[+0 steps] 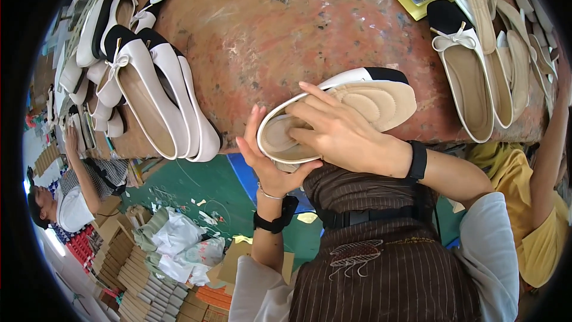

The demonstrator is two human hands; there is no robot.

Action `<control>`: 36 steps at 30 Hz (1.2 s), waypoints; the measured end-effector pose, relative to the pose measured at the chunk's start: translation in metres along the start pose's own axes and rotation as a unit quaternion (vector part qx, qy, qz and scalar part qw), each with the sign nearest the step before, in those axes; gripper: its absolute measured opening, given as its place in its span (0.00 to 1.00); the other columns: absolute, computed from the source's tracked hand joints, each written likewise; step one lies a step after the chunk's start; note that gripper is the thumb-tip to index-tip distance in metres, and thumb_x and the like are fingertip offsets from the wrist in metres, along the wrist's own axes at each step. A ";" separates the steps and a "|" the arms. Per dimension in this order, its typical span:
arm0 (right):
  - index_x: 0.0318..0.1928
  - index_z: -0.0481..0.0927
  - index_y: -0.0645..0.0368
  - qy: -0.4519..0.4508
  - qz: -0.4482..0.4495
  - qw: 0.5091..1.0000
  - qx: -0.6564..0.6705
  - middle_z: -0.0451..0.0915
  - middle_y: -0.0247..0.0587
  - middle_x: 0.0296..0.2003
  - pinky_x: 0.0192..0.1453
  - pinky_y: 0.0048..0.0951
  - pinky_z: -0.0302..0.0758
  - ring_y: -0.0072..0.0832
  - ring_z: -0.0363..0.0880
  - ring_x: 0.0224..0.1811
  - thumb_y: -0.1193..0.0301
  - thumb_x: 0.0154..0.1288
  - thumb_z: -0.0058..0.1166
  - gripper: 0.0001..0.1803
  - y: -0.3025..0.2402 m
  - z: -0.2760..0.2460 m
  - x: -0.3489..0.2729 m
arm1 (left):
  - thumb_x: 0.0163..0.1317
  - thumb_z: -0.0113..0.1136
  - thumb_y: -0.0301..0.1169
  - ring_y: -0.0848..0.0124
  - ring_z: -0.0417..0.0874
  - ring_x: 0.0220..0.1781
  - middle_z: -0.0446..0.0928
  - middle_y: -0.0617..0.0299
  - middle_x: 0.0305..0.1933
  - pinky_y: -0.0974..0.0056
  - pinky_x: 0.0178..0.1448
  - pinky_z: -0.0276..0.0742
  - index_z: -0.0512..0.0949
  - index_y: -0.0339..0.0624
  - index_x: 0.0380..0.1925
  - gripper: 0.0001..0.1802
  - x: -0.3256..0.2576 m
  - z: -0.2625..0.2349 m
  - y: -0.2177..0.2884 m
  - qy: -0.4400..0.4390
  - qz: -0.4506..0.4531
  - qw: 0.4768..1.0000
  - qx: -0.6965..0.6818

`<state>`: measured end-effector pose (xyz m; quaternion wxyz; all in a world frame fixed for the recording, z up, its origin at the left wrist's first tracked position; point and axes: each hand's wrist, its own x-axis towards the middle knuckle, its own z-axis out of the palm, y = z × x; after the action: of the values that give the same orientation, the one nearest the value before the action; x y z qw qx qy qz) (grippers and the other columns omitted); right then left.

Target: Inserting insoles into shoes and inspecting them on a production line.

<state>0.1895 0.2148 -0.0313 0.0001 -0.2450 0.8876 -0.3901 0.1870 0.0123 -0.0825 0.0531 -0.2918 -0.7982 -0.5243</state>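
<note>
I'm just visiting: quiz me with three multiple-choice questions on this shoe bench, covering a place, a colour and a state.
1. Where is the held shoe?
A. over the table's near edge
B. on the floor
C. atop the left pile

2. What colour is its toe cap?
A. red
B. black
C. green

3. What is the right hand doing?
A. hanging free
B. gripping scissors
C. pressing the beige insole into the shoe

Answers: 1 A, it lies across the reddish table edge, cupped by the left hand. 2 B, the tip is black. 3 C, its fingers lie flat on the insole.
</note>
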 end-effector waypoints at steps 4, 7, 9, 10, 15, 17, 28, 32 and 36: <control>0.48 0.84 0.63 0.012 -0.091 0.995 -0.044 0.80 0.49 0.52 0.78 0.41 0.59 0.39 0.75 0.62 0.71 0.50 0.58 0.22 0.007 0.015 -0.004 | 0.45 0.77 0.58 0.43 0.60 0.74 0.51 0.35 0.75 0.43 0.74 0.59 0.34 0.47 0.77 0.73 0.003 0.000 0.001 -0.015 -0.030 0.997 -0.069; 0.56 0.81 0.62 -0.054 -0.135 0.989 0.033 0.78 0.46 0.59 0.78 0.37 0.61 0.39 0.71 0.67 0.69 0.54 0.55 0.26 0.015 0.019 0.001 | 0.53 0.68 0.61 0.43 0.61 0.74 0.56 0.36 0.74 0.46 0.73 0.61 0.58 0.38 0.71 0.55 0.015 -0.011 0.013 -0.039 -0.091 0.993 -0.064; 0.56 0.81 0.62 -0.097 -0.109 0.989 0.028 0.79 0.44 0.59 0.77 0.38 0.62 0.36 0.72 0.67 0.68 0.58 0.52 0.25 0.012 0.014 0.004 | 0.59 0.62 0.55 0.42 0.65 0.71 0.62 0.35 0.71 0.46 0.70 0.64 0.71 0.34 0.61 0.40 0.018 -0.013 0.010 -0.061 -0.032 0.998 0.016; 0.57 0.81 0.58 -0.095 -0.079 0.992 0.014 0.79 0.43 0.59 0.77 0.38 0.61 0.32 0.73 0.67 0.68 0.59 0.51 0.24 0.008 0.017 0.002 | 0.63 0.56 0.45 0.42 0.70 0.67 0.66 0.34 0.67 0.47 0.68 0.66 0.75 0.34 0.50 0.26 0.021 -0.011 0.014 -0.033 -0.047 0.998 0.003; 0.49 0.88 0.50 -0.032 -0.044 0.985 -0.161 0.80 0.42 0.59 0.77 0.38 0.58 0.33 0.75 0.65 0.68 0.58 0.52 0.19 -0.010 0.010 -0.009 | 0.61 0.49 0.35 0.48 0.72 0.64 0.72 0.35 0.62 0.49 0.69 0.63 0.68 0.37 0.38 0.12 0.013 0.001 0.012 0.031 -0.073 0.997 0.008; 0.44 0.90 0.51 0.014 0.011 0.986 -0.168 0.82 0.43 0.56 0.77 0.40 0.58 0.34 0.76 0.64 0.68 0.56 0.53 0.17 -0.010 0.001 -0.020 | 0.60 0.48 0.32 0.50 0.72 0.64 0.71 0.35 0.62 0.50 0.70 0.62 0.66 0.37 0.37 0.10 0.013 -0.003 0.017 0.046 -0.077 0.996 -0.002; 0.41 0.85 0.59 0.357 0.201 0.880 -0.240 0.83 0.43 0.45 0.60 0.42 0.72 0.45 0.78 0.53 0.76 0.51 0.63 0.13 0.041 -0.065 0.007 | 0.51 0.70 0.29 0.43 0.72 0.59 0.57 0.42 0.76 0.51 0.64 0.70 0.76 0.38 0.50 0.25 0.019 0.052 0.107 -0.097 -0.126 0.966 0.201; 0.40 0.80 0.63 0.211 0.143 0.966 -0.042 0.77 0.55 0.46 0.46 0.46 0.77 0.52 0.80 0.43 0.74 0.53 0.61 0.13 0.004 -0.077 -0.013 | 0.50 0.70 0.31 0.51 0.77 0.41 0.66 0.52 0.71 0.53 0.44 0.80 0.81 0.41 0.48 0.22 0.029 0.058 0.129 -0.201 -0.130 0.938 0.251; 0.42 0.75 0.67 0.091 0.163 0.977 -0.101 0.74 0.63 0.57 0.75 0.59 0.56 0.59 0.71 0.64 0.79 0.55 0.55 0.13 -0.030 -0.037 -0.067 | 0.45 0.70 0.30 0.53 0.78 0.37 0.79 0.55 0.51 0.56 0.31 0.81 0.83 0.37 0.43 0.21 0.023 0.068 0.120 -0.252 -0.093 0.917 0.295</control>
<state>0.2544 0.2522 0.0024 -0.0416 -0.0594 0.9468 -0.3134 0.2458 0.1142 -0.0064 -0.1145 -0.3098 -0.9272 -0.1766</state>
